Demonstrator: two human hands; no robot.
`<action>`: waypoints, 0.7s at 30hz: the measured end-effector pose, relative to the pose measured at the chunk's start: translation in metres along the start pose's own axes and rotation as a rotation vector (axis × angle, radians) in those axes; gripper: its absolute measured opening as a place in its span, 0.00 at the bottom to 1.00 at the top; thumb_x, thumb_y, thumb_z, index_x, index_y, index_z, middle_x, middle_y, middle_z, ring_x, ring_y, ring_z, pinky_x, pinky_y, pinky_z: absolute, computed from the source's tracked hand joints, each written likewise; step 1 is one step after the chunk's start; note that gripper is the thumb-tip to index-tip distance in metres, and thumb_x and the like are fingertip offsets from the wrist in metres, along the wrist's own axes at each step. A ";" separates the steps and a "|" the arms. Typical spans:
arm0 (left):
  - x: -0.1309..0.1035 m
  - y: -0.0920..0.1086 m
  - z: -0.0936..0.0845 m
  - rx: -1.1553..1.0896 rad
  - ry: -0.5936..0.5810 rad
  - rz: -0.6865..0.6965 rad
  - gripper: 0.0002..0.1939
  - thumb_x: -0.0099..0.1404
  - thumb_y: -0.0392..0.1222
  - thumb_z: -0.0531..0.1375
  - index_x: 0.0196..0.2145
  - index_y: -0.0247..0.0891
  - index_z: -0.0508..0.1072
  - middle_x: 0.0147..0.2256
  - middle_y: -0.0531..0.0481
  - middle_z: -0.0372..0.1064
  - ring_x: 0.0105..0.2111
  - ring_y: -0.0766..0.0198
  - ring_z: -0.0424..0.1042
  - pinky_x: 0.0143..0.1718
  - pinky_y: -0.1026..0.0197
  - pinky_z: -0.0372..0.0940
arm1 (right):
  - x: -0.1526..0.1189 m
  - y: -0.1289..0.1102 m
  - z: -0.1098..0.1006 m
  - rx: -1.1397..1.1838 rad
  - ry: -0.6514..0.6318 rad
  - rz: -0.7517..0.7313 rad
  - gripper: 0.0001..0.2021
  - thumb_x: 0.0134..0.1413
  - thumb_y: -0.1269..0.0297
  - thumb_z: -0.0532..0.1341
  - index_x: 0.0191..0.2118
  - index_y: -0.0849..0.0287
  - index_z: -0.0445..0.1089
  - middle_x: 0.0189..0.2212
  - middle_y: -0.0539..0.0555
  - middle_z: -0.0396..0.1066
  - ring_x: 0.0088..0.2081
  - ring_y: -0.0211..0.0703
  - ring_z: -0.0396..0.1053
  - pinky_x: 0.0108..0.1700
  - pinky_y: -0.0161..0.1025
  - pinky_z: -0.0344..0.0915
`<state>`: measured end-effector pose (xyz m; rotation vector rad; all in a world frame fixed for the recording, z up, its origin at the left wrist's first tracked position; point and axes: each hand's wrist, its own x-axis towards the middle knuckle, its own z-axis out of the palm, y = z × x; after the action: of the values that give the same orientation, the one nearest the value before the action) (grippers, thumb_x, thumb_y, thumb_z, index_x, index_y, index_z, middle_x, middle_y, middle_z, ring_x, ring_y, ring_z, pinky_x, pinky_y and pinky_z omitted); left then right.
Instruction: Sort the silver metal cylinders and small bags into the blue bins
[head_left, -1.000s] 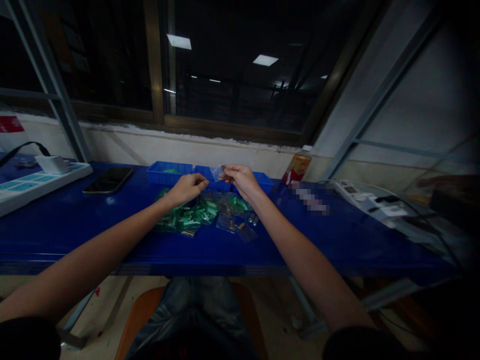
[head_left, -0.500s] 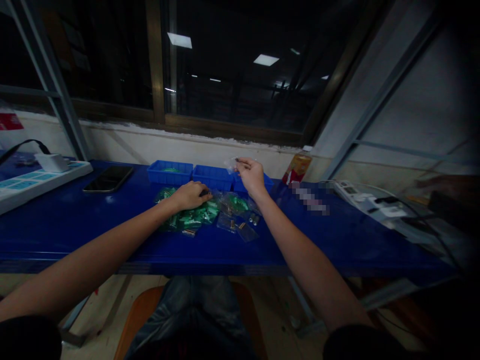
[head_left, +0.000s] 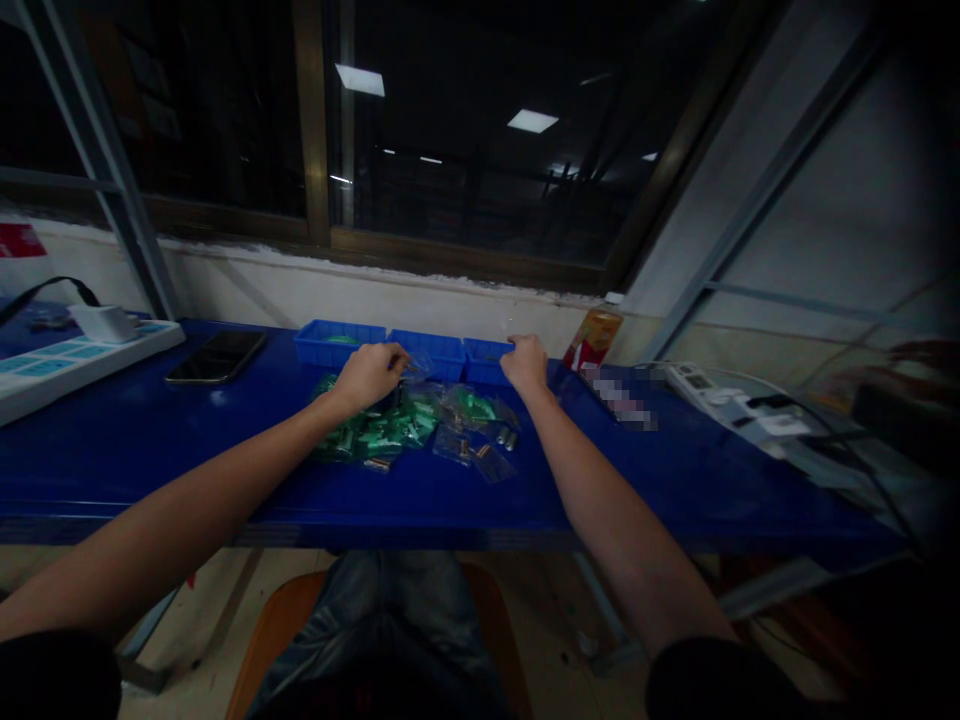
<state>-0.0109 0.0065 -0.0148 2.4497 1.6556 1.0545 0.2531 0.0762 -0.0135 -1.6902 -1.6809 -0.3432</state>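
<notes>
My left hand (head_left: 370, 376) is closed in a pinch on a small clear plastic bag (head_left: 421, 367), held in front of the middle blue bin. Beneath it lies a pile of green pieces in clear bags (head_left: 390, 432). My right hand (head_left: 528, 364) hovers at the right blue bin (head_left: 484, 362), its fingers curled and partly hidden; what they hold, if anything, I cannot make out. Between the hands on the table are small bags with brass-coloured pins (head_left: 487, 462), a clear bag with a green piece (head_left: 474, 405) and two small metal cylinders (head_left: 508, 438).
Left and middle blue bins (head_left: 341, 352) line the back of the blue table (head_left: 225, 470). A phone (head_left: 217, 358) and a power strip (head_left: 90, 360) lie left. At right stand a drink bottle (head_left: 595, 338) and another power strip with plugs (head_left: 739, 410).
The clear bag that my right hand held up is gone from it, and a clear bag is now in my left hand. The left hand has risen off the pile; the right has moved rightward.
</notes>
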 end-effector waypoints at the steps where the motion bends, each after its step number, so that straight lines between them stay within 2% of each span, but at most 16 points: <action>1: 0.002 -0.001 -0.003 -0.043 0.025 -0.018 0.12 0.60 0.39 0.52 0.34 0.38 0.75 0.32 0.45 0.74 0.31 0.57 0.72 0.34 0.61 0.62 | -0.001 -0.005 -0.003 0.010 0.011 -0.023 0.21 0.42 0.77 0.52 0.44 0.68 0.71 0.42 0.66 0.69 0.45 0.52 0.67 0.47 0.43 0.61; 3: 0.005 -0.001 -0.007 -0.149 0.063 -0.052 0.12 0.60 0.40 0.52 0.34 0.36 0.75 0.32 0.44 0.74 0.30 0.58 0.72 0.34 0.61 0.63 | -0.007 -0.021 -0.010 0.096 0.033 -0.090 0.20 0.43 0.77 0.52 0.44 0.67 0.71 0.41 0.64 0.69 0.45 0.51 0.66 0.48 0.42 0.60; 5: 0.007 -0.002 -0.009 -0.269 0.104 -0.075 0.12 0.60 0.39 0.52 0.35 0.33 0.73 0.31 0.44 0.74 0.29 0.59 0.72 0.34 0.61 0.64 | -0.014 -0.044 -0.016 0.300 -0.005 -0.129 0.15 0.48 0.72 0.52 0.39 0.64 0.72 0.35 0.60 0.71 0.40 0.47 0.68 0.45 0.41 0.62; 6: 0.007 -0.002 -0.009 -0.329 0.131 -0.075 0.12 0.60 0.38 0.52 0.36 0.32 0.73 0.32 0.44 0.73 0.29 0.60 0.72 0.34 0.61 0.64 | -0.019 -0.056 -0.017 0.439 -0.069 -0.126 0.14 0.52 0.67 0.51 0.38 0.62 0.72 0.29 0.57 0.72 0.35 0.45 0.69 0.41 0.40 0.63; 8: 0.008 -0.001 -0.009 -0.430 0.188 -0.047 0.11 0.59 0.37 0.53 0.37 0.31 0.71 0.33 0.43 0.73 0.30 0.61 0.72 0.35 0.61 0.65 | -0.029 -0.079 -0.017 0.747 -0.239 -0.036 0.18 0.56 0.55 0.48 0.33 0.61 0.71 0.20 0.52 0.68 0.25 0.40 0.68 0.33 0.37 0.63; 10: 0.007 0.001 -0.009 -0.490 0.224 0.018 0.10 0.58 0.36 0.53 0.36 0.31 0.71 0.34 0.44 0.72 0.33 0.62 0.71 0.37 0.61 0.65 | -0.038 -0.097 -0.015 0.999 -0.419 0.063 0.21 0.53 0.48 0.50 0.31 0.61 0.69 0.17 0.50 0.67 0.20 0.37 0.66 0.28 0.35 0.61; 11: 0.006 0.002 -0.010 -0.499 0.232 0.051 0.10 0.57 0.36 0.54 0.36 0.32 0.71 0.35 0.44 0.71 0.34 0.62 0.71 0.38 0.61 0.65 | -0.042 -0.102 -0.013 1.090 -0.489 0.092 0.18 0.51 0.49 0.54 0.31 0.61 0.69 0.18 0.50 0.67 0.20 0.36 0.66 0.26 0.34 0.60; 13: 0.005 0.004 -0.011 -0.476 0.220 0.104 0.08 0.57 0.36 0.54 0.34 0.34 0.71 0.36 0.45 0.70 0.35 0.63 0.70 0.38 0.62 0.65 | -0.046 -0.108 -0.011 1.219 -0.559 0.130 0.13 0.45 0.57 0.60 0.35 0.61 0.68 0.19 0.49 0.68 0.21 0.35 0.66 0.26 0.32 0.59; 15: 0.004 0.005 -0.011 -0.413 0.180 0.137 0.08 0.56 0.35 0.54 0.33 0.35 0.72 0.37 0.46 0.67 0.35 0.64 0.69 0.36 0.62 0.65 | -0.047 -0.107 -0.009 1.267 -0.535 0.152 0.15 0.41 0.66 0.61 0.39 0.62 0.66 0.21 0.48 0.68 0.21 0.33 0.65 0.26 0.31 0.59; 17: 0.004 0.003 -0.008 -0.326 0.125 0.162 0.09 0.55 0.33 0.54 0.33 0.36 0.73 0.37 0.46 0.66 0.37 0.63 0.68 0.38 0.61 0.65 | -0.046 -0.105 -0.007 1.204 -0.447 0.137 0.17 0.40 0.70 0.59 0.42 0.63 0.65 0.22 0.47 0.68 0.22 0.33 0.65 0.27 0.31 0.60; 19: 0.004 0.001 -0.003 -0.257 0.073 0.155 0.09 0.54 0.34 0.56 0.33 0.37 0.73 0.37 0.46 0.66 0.41 0.60 0.66 0.43 0.58 0.63 | -0.046 -0.103 -0.005 1.042 -0.330 0.036 0.15 0.41 0.71 0.57 0.40 0.62 0.67 0.22 0.48 0.68 0.23 0.34 0.64 0.28 0.32 0.60; 21: 0.004 0.000 0.003 -0.270 0.008 0.087 0.08 0.55 0.37 0.56 0.32 0.36 0.73 0.35 0.45 0.68 0.42 0.57 0.65 0.45 0.55 0.61 | -0.048 -0.102 -0.005 0.866 -0.204 -0.134 0.10 0.43 0.72 0.55 0.35 0.61 0.68 0.24 0.49 0.69 0.26 0.36 0.65 0.31 0.34 0.61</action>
<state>-0.0084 0.0110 -0.0146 2.3610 1.3176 1.2095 0.1518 0.0257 -0.0105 -0.9836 -1.7232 0.4648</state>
